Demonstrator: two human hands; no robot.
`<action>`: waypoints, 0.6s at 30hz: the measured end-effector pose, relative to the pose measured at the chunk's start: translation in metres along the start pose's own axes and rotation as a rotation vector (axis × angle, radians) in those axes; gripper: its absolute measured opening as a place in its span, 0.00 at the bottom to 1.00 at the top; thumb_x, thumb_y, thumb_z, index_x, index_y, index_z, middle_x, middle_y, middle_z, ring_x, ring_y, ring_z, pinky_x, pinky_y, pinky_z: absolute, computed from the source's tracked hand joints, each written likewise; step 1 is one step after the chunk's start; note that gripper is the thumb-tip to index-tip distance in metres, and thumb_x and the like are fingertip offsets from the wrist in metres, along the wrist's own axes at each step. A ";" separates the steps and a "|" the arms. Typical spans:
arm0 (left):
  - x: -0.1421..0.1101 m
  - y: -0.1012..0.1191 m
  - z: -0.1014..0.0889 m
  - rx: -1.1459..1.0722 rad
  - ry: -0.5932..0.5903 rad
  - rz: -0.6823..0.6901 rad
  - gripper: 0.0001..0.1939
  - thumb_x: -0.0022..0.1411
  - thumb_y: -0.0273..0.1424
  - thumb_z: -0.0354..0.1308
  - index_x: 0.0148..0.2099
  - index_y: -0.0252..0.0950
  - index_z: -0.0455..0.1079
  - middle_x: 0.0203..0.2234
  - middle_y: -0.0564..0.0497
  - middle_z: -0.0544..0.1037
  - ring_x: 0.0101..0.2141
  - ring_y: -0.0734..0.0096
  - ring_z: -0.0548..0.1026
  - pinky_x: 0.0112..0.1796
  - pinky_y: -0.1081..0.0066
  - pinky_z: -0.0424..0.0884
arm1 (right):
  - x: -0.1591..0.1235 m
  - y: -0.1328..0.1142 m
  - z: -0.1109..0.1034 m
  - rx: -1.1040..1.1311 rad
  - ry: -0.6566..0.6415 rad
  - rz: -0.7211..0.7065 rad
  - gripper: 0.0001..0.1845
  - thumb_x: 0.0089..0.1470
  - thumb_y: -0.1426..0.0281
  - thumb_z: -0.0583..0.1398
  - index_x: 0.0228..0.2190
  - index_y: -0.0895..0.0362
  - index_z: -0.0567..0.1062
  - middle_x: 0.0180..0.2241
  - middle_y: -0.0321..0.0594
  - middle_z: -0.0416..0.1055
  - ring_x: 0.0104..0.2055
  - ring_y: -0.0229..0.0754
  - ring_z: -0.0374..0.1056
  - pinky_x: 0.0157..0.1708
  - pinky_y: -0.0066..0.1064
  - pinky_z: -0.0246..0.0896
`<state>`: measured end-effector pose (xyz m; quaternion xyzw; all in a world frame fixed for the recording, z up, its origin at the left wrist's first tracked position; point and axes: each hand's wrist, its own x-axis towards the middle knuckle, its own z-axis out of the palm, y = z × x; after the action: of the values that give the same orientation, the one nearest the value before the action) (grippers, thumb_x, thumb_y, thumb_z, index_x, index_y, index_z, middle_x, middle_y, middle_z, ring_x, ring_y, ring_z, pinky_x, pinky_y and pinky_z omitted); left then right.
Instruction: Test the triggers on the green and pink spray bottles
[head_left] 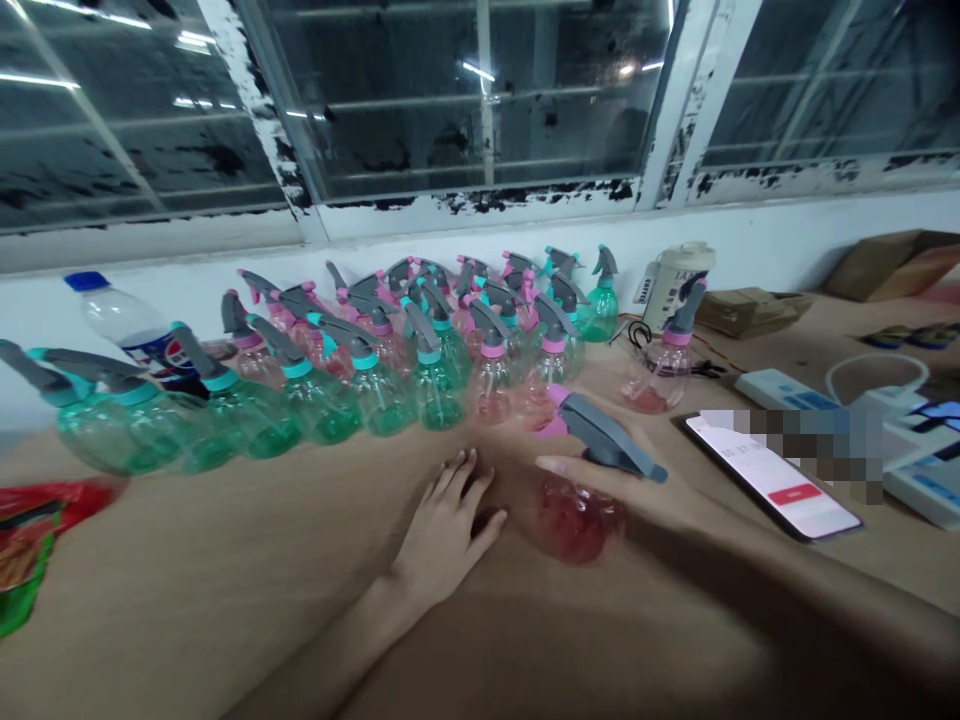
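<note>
My right hand (637, 490) grips a pink spray bottle (576, 520) with a grey trigger head, standing on the brown table (187, 590) in front of me. My left hand (446, 525) lies flat on the table just left of that bottle, fingers spread, holding nothing. Behind both hands stands a crowd of several green spray bottles (315, 400) and pink spray bottles (491, 385) in rows along the wall. One more pink spray bottle (664, 370) stands apart to the right.
A phone (772, 485) with a lit screen lies right of my right hand. A power strip (787, 390), a white cup (671, 280) and cardboard (892, 265) sit farther right. A cola bottle (139, 335) stands far left, a red-green packet (30, 550) at the left edge.
</note>
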<state>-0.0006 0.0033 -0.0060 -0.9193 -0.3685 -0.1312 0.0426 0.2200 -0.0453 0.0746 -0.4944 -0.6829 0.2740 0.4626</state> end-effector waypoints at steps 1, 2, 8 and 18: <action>0.000 0.000 0.000 -0.002 -0.002 -0.002 0.22 0.65 0.39 0.49 0.57 0.31 0.63 0.59 0.37 0.61 0.59 0.52 0.59 0.56 0.53 0.59 | 0.001 0.000 0.002 0.021 -0.004 -0.003 0.15 0.50 0.60 0.62 0.40 0.50 0.71 0.28 0.34 0.71 0.30 0.42 0.69 0.33 0.36 0.67; 0.000 0.000 0.000 -0.004 -0.004 -0.004 0.22 0.66 0.39 0.49 0.57 0.32 0.63 0.59 0.37 0.61 0.59 0.53 0.59 0.56 0.53 0.59 | 0.001 0.000 0.003 0.044 0.000 -0.013 0.12 0.51 0.60 0.61 0.38 0.51 0.72 0.27 0.34 0.71 0.30 0.42 0.69 0.33 0.36 0.67; -0.001 0.000 0.002 -0.011 0.003 -0.004 0.23 0.65 0.40 0.49 0.58 0.31 0.62 0.59 0.36 0.60 0.59 0.52 0.59 0.55 0.51 0.59 | -0.005 -0.002 0.008 -0.005 0.105 -0.047 0.13 0.54 0.61 0.58 0.22 0.53 0.65 0.21 0.31 0.62 0.24 0.37 0.61 0.27 0.31 0.61; -0.001 0.000 0.001 -0.015 -0.023 -0.006 0.24 0.65 0.40 0.49 0.58 0.30 0.62 0.60 0.35 0.60 0.60 0.51 0.57 0.56 0.52 0.58 | -0.012 -0.002 0.003 -0.035 0.005 -0.046 0.10 0.51 0.60 0.61 0.35 0.50 0.72 0.29 0.35 0.73 0.30 0.42 0.70 0.33 0.35 0.66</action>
<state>-0.0008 0.0027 -0.0070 -0.9200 -0.3707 -0.1235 0.0311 0.2173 -0.0563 0.0705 -0.4873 -0.6978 0.2500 0.4616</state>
